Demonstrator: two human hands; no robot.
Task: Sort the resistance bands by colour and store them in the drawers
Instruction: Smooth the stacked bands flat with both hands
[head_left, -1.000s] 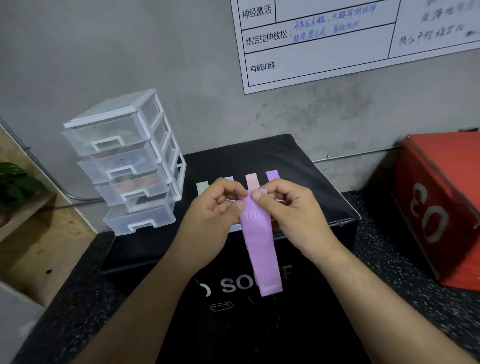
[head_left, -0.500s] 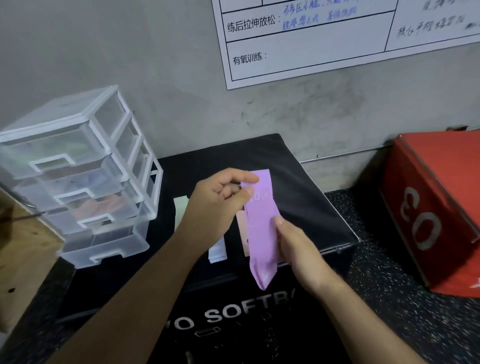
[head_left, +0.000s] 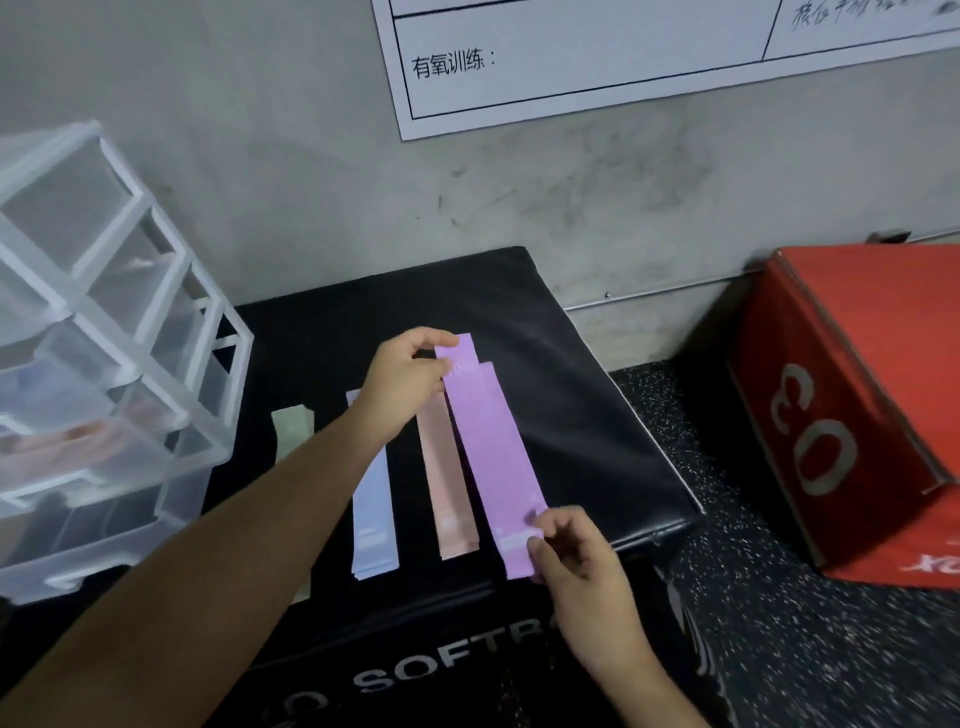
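A purple resistance band lies stretched lengthwise over the top of the black soft box, on another purple band beneath it. My left hand pinches its far end and my right hand pinches its near end. Left of it lie a pink band, a light blue band and a pale green band, partly hidden by my left forearm. The clear plastic drawer unit stands at the left, its drawers closed, with coloured bands faintly visible inside.
A red box marked 03 sits on the speckled floor at the right. A grey wall with a white printed sheet rises behind the black box.
The purple band hung upright from both hands; it now lies flat along the box top. My right hand slid down to its near end. The view moved closer and to the right.
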